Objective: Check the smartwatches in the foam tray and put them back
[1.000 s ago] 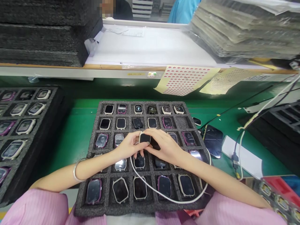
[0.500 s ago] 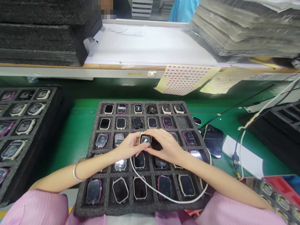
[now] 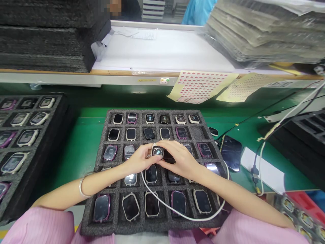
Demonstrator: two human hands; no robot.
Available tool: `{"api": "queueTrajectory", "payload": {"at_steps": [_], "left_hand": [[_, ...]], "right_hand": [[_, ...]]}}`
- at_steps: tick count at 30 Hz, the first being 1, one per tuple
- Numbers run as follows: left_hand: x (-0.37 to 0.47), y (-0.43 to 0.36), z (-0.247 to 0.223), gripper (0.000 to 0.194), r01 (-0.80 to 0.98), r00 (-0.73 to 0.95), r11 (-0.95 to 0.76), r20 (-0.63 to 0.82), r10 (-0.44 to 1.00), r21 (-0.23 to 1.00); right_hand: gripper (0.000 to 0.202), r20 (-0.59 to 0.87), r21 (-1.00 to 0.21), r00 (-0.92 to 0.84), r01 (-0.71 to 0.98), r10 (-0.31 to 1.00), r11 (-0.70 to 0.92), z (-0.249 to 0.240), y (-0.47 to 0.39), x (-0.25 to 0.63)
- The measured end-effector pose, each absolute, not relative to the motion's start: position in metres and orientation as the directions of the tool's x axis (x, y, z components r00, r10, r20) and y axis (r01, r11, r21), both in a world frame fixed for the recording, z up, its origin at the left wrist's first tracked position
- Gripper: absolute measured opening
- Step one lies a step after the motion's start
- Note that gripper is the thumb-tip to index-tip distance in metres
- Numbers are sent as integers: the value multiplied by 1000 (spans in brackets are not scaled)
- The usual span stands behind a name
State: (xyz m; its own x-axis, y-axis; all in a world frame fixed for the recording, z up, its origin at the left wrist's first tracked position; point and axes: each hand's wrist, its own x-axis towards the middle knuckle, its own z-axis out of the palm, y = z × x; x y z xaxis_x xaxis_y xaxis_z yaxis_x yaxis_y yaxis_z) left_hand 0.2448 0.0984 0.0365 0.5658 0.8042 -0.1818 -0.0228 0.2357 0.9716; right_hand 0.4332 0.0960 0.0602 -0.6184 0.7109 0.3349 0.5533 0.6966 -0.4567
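Note:
A smartwatch (image 3: 157, 151) without a strap, its screen lit with a dial, is held between both hands above the foam tray (image 3: 101, 226). My left hand (image 3: 140, 159) grips it from the left, thumb at the lower edge of the screen. From the right, my right hand (image 3: 179, 158) pinches the same watch, fingers over its top and thumb beneath. A white cable (image 3: 175, 214) runs from under my left hand, loops across the tray and passes under my right forearm. Watches in white, purple and black cases sit in the tray's compartments, some hidden by my hands.
Another foam tray of watches (image 3: 59, 112) stands at the left. To the right lie a phone (image 3: 231, 152), a white card (image 3: 264, 169) and a small watch (image 3: 213, 131). Above is a shelf (image 3: 162, 51) with stacked black foam (image 3: 45, 44) and plastic-wrapped sheets (image 3: 264, 34). Sticker sheets (image 3: 203, 86) hang below it.
Almost nothing differs. Both hands keep hold of the lit smartwatch in the same place; the view has shifted very slightly.

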Motion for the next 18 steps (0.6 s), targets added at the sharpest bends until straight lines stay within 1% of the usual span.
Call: {"api": "queueTrajectory", "payload": {"at_steps": [5,11,18], "left_hand": [[245,98,36,33,-26,578,236,-178,796,971],[247,99,41,24,-107,557,194,-102,824,975],[247,100,40,28,-90,550,205,-123,826,975]], "right_hand": [[38,333,-449,-623,555,708,700,61,96,433],[39,330,-455,-623,553,709,698,62,95,433],[38,324,-462,-625,550,710,695,62,95,434]]}}
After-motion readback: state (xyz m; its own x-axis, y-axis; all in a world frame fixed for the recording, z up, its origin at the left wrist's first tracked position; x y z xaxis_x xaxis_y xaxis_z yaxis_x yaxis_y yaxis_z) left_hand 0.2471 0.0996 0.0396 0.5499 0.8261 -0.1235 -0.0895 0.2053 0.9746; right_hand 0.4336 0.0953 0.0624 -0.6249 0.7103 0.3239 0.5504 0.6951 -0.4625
